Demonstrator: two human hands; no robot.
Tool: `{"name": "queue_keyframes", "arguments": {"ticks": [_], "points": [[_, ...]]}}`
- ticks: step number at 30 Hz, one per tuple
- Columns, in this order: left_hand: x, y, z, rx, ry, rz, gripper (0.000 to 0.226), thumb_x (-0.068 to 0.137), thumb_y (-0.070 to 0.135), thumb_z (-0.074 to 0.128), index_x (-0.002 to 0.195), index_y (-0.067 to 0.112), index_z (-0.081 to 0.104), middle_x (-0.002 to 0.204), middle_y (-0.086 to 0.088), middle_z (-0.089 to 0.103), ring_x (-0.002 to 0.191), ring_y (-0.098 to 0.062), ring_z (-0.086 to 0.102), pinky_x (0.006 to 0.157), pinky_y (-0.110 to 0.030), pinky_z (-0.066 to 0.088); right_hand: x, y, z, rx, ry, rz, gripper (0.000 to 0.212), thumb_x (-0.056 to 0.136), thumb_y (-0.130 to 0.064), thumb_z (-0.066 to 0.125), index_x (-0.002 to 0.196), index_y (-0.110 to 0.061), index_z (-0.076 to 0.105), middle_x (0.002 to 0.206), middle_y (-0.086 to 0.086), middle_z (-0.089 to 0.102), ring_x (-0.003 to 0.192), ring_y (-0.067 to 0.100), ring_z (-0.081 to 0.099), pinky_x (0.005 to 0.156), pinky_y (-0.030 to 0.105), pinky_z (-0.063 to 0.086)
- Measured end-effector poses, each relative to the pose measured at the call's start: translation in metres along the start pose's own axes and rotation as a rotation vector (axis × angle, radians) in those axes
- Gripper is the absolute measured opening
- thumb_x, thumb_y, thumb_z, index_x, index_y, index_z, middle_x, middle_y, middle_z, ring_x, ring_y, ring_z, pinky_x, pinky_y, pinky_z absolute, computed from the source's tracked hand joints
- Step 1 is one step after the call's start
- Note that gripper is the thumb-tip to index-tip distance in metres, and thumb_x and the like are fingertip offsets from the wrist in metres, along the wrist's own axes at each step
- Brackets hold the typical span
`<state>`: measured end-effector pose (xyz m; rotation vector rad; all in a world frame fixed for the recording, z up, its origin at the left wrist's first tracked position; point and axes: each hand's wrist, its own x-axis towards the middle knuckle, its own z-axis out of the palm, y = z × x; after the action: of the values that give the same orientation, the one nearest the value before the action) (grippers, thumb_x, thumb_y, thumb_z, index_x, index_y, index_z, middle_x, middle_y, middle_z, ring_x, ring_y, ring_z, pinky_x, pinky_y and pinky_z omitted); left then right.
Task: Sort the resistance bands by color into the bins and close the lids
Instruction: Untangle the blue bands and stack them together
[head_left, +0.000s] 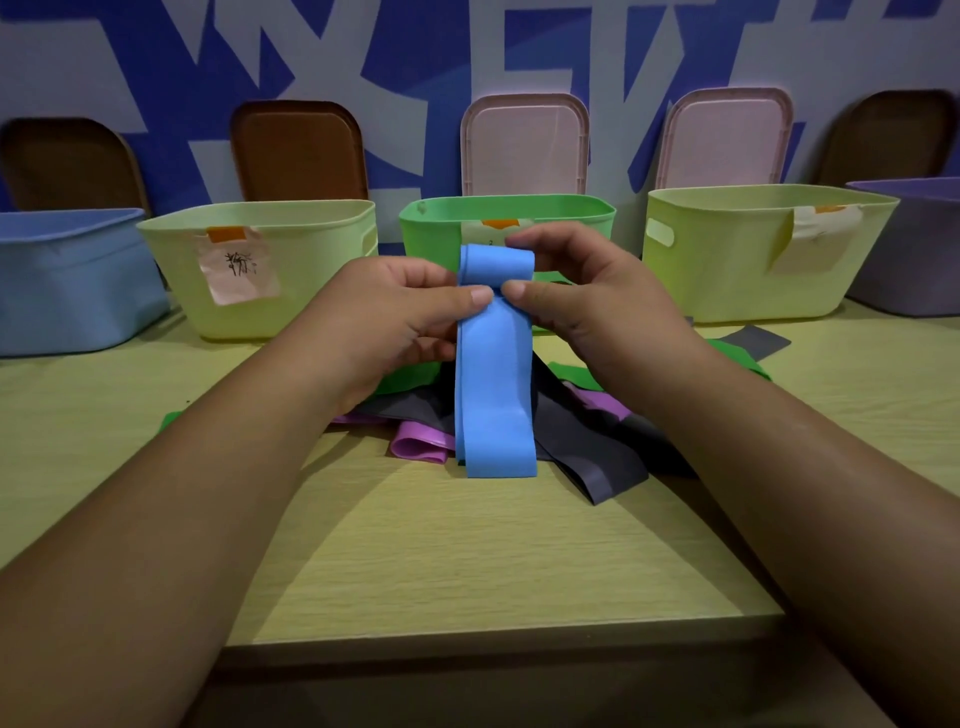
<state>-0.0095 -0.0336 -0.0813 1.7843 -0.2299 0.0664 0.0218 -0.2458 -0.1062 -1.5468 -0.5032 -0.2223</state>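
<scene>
Five open bins in row at back of surface (467, 561): one blue bin (67, 280), two yellow-green bins (291, 291) (737, 270), one green bin (506, 213), one purple bin (919, 249).

Five lids leaning on wall: three brown (298, 150) (67, 166) (893, 140), two pink (524, 145) (727, 140).

One blue resistance band (493, 395) held up by two hands (395, 317) (587, 301). Loose pile beneath holds green, purple, dark grey bands; overlapping, exact count unclear.

Three paper labels on bins.

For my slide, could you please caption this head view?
Both hands, left and right, pinch a blue band above mixed bands before open bins.
</scene>
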Motion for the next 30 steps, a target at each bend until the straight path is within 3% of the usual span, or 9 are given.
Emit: {"name": "queue_keyframes", "arguments": {"ticks": [4, 6, 10, 13, 16, 20, 25, 30], "points": [[-0.0018, 0.0020, 0.0021, -0.129, -0.027, -0.024, 0.039, 0.096, 0.035, 0.076, 0.122, 0.006, 0.074, 0.098, -0.008, 0.083, 0.085, -0.018, 0.079, 0.084, -0.032, 0.061, -0.0022, -0.0027, 0.0021, 0.005, -0.001, -0.001, 0.035, 0.093, 0.004, 0.079, 0.117, -0.021, 0.076, 0.124, -0.002, 0.078, 0.111, 0.022, 0.077, 0.095, 0.039, 0.064], [-0.0016, 0.0013, 0.0033, -0.139, -0.021, -0.017, 0.041, 0.097, 0.041, 0.073, 0.121, 0.007, 0.074, 0.102, -0.012, 0.083, 0.088, -0.020, 0.079, 0.083, -0.032, 0.061, -0.0036, -0.0038, 0.0029, -0.009, -0.014, -0.004, 0.036, 0.092, 0.006, 0.078, 0.117, -0.020, 0.075, 0.124, 0.000, 0.077, 0.107, 0.022, 0.078, 0.095, 0.039, 0.064], [-0.0003, -0.0008, 0.0028, -0.138, -0.022, -0.005, 0.036, 0.099, 0.038, 0.072, 0.121, 0.010, 0.075, 0.107, -0.011, 0.083, 0.095, -0.020, 0.080, 0.083, -0.029, 0.064, -0.0040, -0.0050, 0.0037, -0.009, -0.049, 0.026, 0.034, 0.095, 0.004, 0.076, 0.119, -0.021, 0.074, 0.119, 0.009, 0.077, 0.110, 0.031, 0.077, 0.102, 0.051, 0.062], [-0.0007, 0.0000, 0.0006, -0.159, -0.021, 0.013, 0.031, 0.099, 0.033, 0.073, 0.121, 0.012, 0.075, 0.108, -0.008, 0.082, 0.098, -0.020, 0.079, 0.084, -0.029, 0.063, -0.0047, -0.0071, 0.0051, 0.064, -0.066, 0.044, 0.025, 0.100, -0.010, 0.075, 0.122, -0.021, 0.073, 0.118, 0.014, 0.077, 0.113, 0.036, 0.076, 0.105, 0.056, 0.059], [-0.0016, 0.0014, 0.0002, -0.177, -0.023, 0.045, 0.028, 0.098, 0.026, 0.074, 0.123, 0.013, 0.075, 0.112, -0.008, 0.082, 0.104, -0.023, 0.080, 0.089, -0.033, 0.064, -0.0056, -0.0087, 0.0053, 0.074, -0.032, 0.065, 0.024, 0.103, -0.025, 0.074, 0.126, -0.020, 0.072, 0.118, 0.013, 0.077, 0.106, 0.029, 0.079, 0.098, 0.048, 0.064], [-0.0015, 0.0021, 0.0000, -0.184, -0.021, 0.073, 0.028, 0.097, 0.017, 0.075, 0.125, 0.012, 0.074, 0.114, -0.008, 0.081, 0.107, -0.024, 0.079, 0.085, -0.032, 0.064, -0.0066, -0.0089, 0.0063, 0.081, -0.023, 0.066, 0.021, 0.105, -0.022, 0.072, 0.123, -0.010, 0.074, 0.111, 0.013, 0.076, 0.091, 0.022, 0.077, 0.085, 0.035, 0.064], [-0.0012, 0.0016, 0.0016, -0.189, -0.058, 0.056, 0.029, 0.099, 0.022, 0.074, 0.125, 0.010, 0.074, 0.116, -0.010, 0.081, 0.111, -0.025, 0.078, 0.092, -0.035, 0.061, -0.0031, -0.0067, 0.0039, 0.088, -0.014, 0.041, 0.019, 0.103, -0.016, 0.073, 0.121, -0.011, 0.076, 0.115, 0.012, 0.079, 0.105, 0.029, 0.078, 0.092, 0.044, 0.064], [-0.0011, 0.0026, -0.0002, -0.195, -0.050, 0.049, 0.028, 0.099, 0.023, 0.073, 0.123, 0.011, 0.074, 0.115, -0.008, 0.082, 0.108, -0.022, 0.079, 0.087, -0.030, 0.061, -0.0032, -0.0050, 0.0016, 0.017, -0.002, 0.010, 0.020, 0.100, -0.017, 0.077, 0.120, -0.020, 0.077, 0.119, 0.009, 0.079, 0.115, 0.030, 0.076, 0.100, 0.054, 0.063]]}}
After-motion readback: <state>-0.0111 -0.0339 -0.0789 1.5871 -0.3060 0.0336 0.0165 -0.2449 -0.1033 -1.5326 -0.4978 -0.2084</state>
